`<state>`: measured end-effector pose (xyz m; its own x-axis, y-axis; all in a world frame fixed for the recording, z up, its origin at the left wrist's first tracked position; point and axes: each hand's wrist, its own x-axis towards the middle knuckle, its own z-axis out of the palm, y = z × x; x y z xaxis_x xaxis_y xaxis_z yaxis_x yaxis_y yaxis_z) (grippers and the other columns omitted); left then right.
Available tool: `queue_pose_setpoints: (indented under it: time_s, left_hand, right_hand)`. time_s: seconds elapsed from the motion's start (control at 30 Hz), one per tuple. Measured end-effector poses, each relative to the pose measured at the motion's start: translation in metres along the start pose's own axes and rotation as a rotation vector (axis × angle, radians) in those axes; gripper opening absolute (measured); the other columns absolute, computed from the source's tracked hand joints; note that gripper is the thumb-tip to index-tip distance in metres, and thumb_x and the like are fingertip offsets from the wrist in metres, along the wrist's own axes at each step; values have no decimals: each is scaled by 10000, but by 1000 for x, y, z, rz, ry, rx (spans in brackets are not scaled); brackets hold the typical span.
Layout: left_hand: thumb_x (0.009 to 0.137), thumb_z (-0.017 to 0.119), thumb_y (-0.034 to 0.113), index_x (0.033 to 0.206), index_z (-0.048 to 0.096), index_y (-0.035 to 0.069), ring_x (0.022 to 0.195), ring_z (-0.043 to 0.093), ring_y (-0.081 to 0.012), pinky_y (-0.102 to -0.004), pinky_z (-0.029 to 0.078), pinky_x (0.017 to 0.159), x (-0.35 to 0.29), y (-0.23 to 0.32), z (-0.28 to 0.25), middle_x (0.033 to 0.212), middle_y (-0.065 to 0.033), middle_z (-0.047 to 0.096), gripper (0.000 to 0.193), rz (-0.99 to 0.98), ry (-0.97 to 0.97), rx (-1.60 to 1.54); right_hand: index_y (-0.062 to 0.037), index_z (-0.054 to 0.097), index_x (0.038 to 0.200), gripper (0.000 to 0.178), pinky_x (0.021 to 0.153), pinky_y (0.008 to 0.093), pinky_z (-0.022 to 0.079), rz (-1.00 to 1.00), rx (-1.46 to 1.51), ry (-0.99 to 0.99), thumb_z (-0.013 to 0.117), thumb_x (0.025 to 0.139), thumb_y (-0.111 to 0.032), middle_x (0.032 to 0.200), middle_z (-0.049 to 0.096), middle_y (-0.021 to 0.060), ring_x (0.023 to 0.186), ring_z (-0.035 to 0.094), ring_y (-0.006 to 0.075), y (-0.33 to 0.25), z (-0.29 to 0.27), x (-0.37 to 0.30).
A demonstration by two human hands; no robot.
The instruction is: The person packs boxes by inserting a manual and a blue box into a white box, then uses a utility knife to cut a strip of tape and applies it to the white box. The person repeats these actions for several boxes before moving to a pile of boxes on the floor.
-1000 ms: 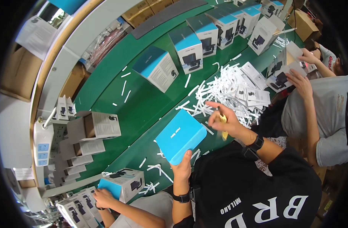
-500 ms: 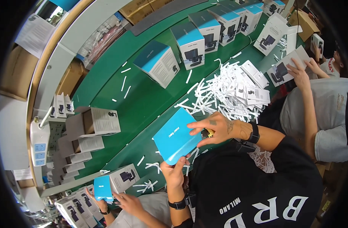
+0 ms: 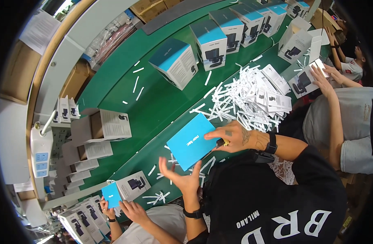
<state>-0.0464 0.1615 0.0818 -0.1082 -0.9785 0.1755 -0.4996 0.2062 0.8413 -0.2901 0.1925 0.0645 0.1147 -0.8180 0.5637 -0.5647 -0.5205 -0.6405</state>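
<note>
A box with a plain blue face (image 3: pixel 186 148) is in front of me, tilted over the green table. My right hand (image 3: pixel 232 137) grips its right edge, index finger on the blue face. A small yellow and dark object (image 3: pixel 222 142) is tucked in that hand; its kind is unclear. My left hand (image 3: pixel 183 177) is open beside the box's lower corner, fingers spread and apart from it. Behind the box lies a heap of white paper strips (image 3: pixel 239 97) with folded white leaflets (image 3: pixel 272 99).
Blue-topped white boxes (image 3: pixel 211 46) stand in a row on the green belt (image 3: pixel 125 118). Opened boxes (image 3: pixel 113 124) lie to the left. A co-worker's hands (image 3: pixel 131 209) hold a box at lower left; another co-worker's hand (image 3: pixel 323 81) rests on a box at right. A power strip (image 3: pixel 42 152) hangs far left.
My left hand has let go of the blue box's lower corner and opened, moving slightly left. The glossy near edge of the box no longer shows. The right co-worker's box has shifted.
</note>
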Motion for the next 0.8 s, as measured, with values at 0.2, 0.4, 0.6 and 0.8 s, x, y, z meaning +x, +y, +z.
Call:
queue_pose_setpoints:
  time_s: [0.2, 0.4, 0.6, 0.8]
  left_hand:
    - [649, 897, 75, 1377, 562, 51, 1480, 292, -349, -458, 347, 1144, -2, -43, 5, 1640, -161, 161, 801, -67, -201, -357]
    - [764, 760, 119, 1441, 476, -6, 1501, 232, -431, -635, 219, 1157, 7, 31, -7, 1631, -220, 233, 744, 271, -402, 497]
    - [795, 711, 200, 1436, 465, -46, 1509, 180, -474, -682, 131, 1160, 4, 10, 26, 1613, -266, 257, 730, 534, -489, 1061]
    - [731, 788, 351, 1454, 481, 82, 1367, 382, -442, -666, 221, 1133, 30, 24, 18, 1483, -217, 417, 830, 567, -502, 886]
  right_hand:
    - [-153, 634, 1252, 536, 543, 257, 556, 51, -16, -130, 823, 751, -117, 1339, 656, 28, 758, 731, 162, 3, -3, -22]
    - [-104, 675, 1156, 391, 507, 243, 539, 37, -19, -6, 771, 785, -25, 1319, 672, 61, 683, 722, 152, 9, 10, -37]
    - [-104, 677, 1198, 477, 538, 247, 560, -44, -36, -19, 776, 742, -6, 1344, 656, 49, 744, 730, 145, 18, 16, -39]
    - [-93, 689, 1114, 365, 552, 247, 566, -86, -17, 26, 812, 771, -69, 1281, 692, 49, 748, 734, 150, 22, 15, -31]
